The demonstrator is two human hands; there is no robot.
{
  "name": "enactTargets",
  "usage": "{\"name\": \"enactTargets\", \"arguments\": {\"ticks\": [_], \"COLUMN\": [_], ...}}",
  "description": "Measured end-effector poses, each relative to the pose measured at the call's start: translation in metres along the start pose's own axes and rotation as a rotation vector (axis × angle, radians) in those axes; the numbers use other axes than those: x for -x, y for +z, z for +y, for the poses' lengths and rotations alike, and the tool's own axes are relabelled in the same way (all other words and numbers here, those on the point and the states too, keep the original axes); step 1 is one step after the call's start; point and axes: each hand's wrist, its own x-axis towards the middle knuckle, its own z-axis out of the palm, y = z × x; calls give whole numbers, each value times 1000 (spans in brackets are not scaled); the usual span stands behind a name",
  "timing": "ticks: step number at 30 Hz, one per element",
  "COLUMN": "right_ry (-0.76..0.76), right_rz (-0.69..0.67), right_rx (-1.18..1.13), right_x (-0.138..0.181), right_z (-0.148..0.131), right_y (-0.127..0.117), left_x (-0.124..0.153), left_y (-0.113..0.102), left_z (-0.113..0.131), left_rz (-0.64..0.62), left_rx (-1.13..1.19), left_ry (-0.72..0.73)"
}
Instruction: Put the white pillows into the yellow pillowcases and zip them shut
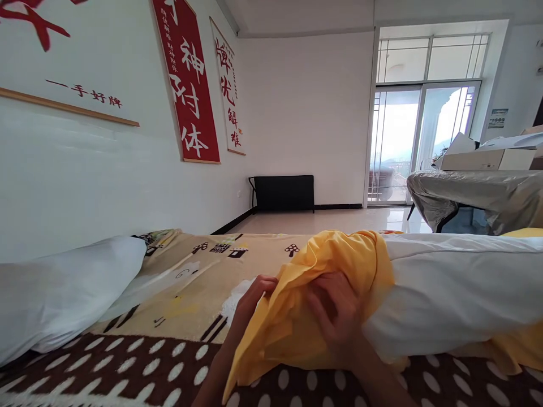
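A yellow pillowcase (pixel 288 328) lies bunched over the near end of a white pillow (pixel 458 294), which stretches out to the right. My left hand (pixel 259 291) is closed on the case's left edge, its fingertips partly hidden by the cloth. Farther right, my right hand (pixel 337 311) grips a gathered fold of the same case, with thumb and fingers curled together. More yellow cloth shows under and behind the pillow's right end. Both lie on a beige and brown patterned blanket (pixel 169 288).
Another white pillow (pixel 72 288) rests on the left by the wall. Beyond the bed are a folded black frame (pixel 284 193), a glass door (pixel 394 144), and a plastic-covered table (pixel 479 189) bearing boxes (pixel 475 160). Red and white scrolls (pixel 190 85) hang on the left wall.
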Motion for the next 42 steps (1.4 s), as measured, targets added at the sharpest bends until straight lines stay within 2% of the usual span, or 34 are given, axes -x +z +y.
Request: {"name": "enactTargets", "arguments": {"ticks": [3,7,13,19,22,24,26,29,31,35,39,42], "right_ry": [-6,-24,15,88,117,150,169,160,184,258,240,223], "right_rz": [-149,-226,-200,-262,-280,-298,-332,-379,-396,-397,-365,-345], "right_rx": [86,20,-190,-407,-433,-434,-426,-418,-421,-435,-401,-379], "right_x": [-1,-3,-5,-8,-10,-10,-8,-5,-3,-2,-1,0], "right_z": [-2,1,11,21,21,21,22,26,27,26,26,29], "right_y": [2,4,4,-5,-12,-14,-14,-11,-10,-10,-8,-5], "left_x": [-2,-3,-6,-8,-6,-4,-2,-1,-1,-6,-10,-8], "left_y": [-1,1,-7,2,7,10,14,22,24,20,13,11], "left_z": [16,31,28,32,37,42,46,48,47,44,37,31], "left_rz": [-129,-270,-269,-188,-120,-132,-154,-109,-89,-161,-280,-308], "left_rx": [-8,-48,-42,-140,-168,-173,-207,-309,-358,-317,-183,-102], "left_ry": [-15,-18,-103,-160,-110,-63,-65,-108,-76,29,6,-44]}}
